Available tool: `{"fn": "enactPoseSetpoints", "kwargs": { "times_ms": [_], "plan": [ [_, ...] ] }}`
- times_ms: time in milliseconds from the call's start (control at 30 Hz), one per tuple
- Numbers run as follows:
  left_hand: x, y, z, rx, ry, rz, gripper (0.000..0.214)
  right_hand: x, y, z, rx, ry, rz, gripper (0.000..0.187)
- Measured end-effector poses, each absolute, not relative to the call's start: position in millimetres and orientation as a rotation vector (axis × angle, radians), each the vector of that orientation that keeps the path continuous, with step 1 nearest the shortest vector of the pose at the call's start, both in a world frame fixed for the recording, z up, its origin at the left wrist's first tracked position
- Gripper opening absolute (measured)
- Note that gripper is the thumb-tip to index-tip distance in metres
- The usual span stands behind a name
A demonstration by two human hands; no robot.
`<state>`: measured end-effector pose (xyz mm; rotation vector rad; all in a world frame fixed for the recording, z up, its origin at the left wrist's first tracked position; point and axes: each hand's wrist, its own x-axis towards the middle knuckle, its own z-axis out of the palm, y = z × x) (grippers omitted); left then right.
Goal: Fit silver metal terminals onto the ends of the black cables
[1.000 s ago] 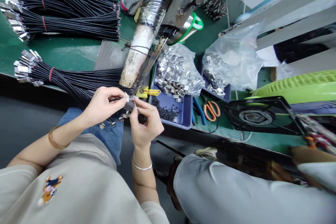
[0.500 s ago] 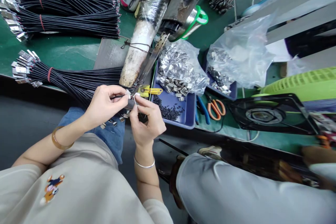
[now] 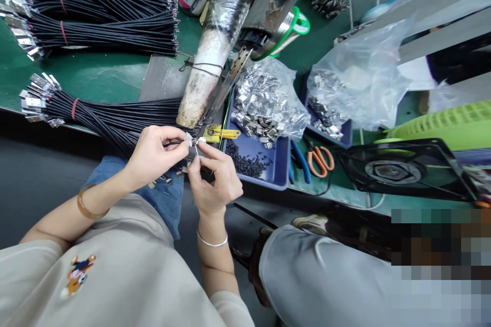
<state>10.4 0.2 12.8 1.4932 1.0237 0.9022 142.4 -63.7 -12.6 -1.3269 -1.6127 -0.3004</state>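
Note:
My left hand (image 3: pixel 155 156) is closed in a pinch on the end of a black cable, just below the soldering iron's tip. My right hand (image 3: pixel 217 176) faces it, thumb and index finger pinching a thin silvery strand that looks like solder wire (image 3: pixel 197 149). The fingertips of both hands nearly meet; the small joint between them is partly hidden. Above them slants the soldering iron (image 3: pixel 226 87), strapped to a wrapped, scorched tube (image 3: pixel 195 82). A yellow clip-like tool (image 3: pixel 220 133) lies right beside my right fingertips. Black cables (image 3: pixel 115 115) with metal connectors run behind my left hand.
A blue tray (image 3: pixel 282 163) holds bagged metal shells (image 3: pixel 261 107) and small black pieces (image 3: pixel 245 161). Orange-handled scissors (image 3: pixel 320 161), blue-handled pliers (image 3: pixel 302 162) and a black fan (image 3: pixel 399 169) lie rightward. Behind stands a green solder spool (image 3: pixel 301 23). A person's grey-clad leg (image 3: pixel 318 276) is close on my right.
The whole view has shifted slightly, so the table items appear a little further right. Both hands keep their pinches at nearly the same spot by the iron's tip.

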Motion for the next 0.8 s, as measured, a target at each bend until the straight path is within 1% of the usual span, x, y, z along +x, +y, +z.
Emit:
{"fn": "enactPoseSetpoints", "kwargs": {
  "times_ms": [200, 300, 367, 433, 500, 533, 600, 800],
  "plan": [
    [8.9, -0.7, 13.1, 1.517, 1.008, 0.875, 0.022, 143.2, -65.7, -13.1, -1.324, -1.628, -0.329, 0.020],
    [6.8, -2.3, 14.3, 1.531, 0.995, 0.859, 0.022, 141.6, -67.9, -10.2, -1.343, -1.535, -0.300, 0.017],
    [4.7, -3.1, 15.4, 1.546, 0.973, 0.860, 0.022, 140.1, -69.2, -6.5, -1.406, -1.424, -0.148, 0.011],
    [2.6, -3.2, 16.7, 1.556, 0.951, 0.868, 0.023, 139.1, -69.8, -2.4, -1.467, -1.303, 0.123, 0.005],
    [1.1, -2.7, 17.8, 1.559, 0.939, 0.876, 0.024, 139.2, -69.7, 0.8, -1.472, -1.207, 0.353, 0.008],
    [0.8, -2.3, 18.2, 1.556, 0.936, 0.880, 0.023, 139.7, -69.4, 1.9, -1.460, -1.182, 0.411, 0.009],
    [1.4, -1.5, 18.2, 1.541, 0.937, 0.883, 0.023, 141.1, -68.7, 3.2, -1.435, -1.181, 0.431, 0.010],
    [8.5, 1.8, 15.7, 1.498, 0.974, 0.876, 0.025, 144.7, -67.1, 3.4, -1.439, -1.289, 0.321, 0.010]
  ]
}}
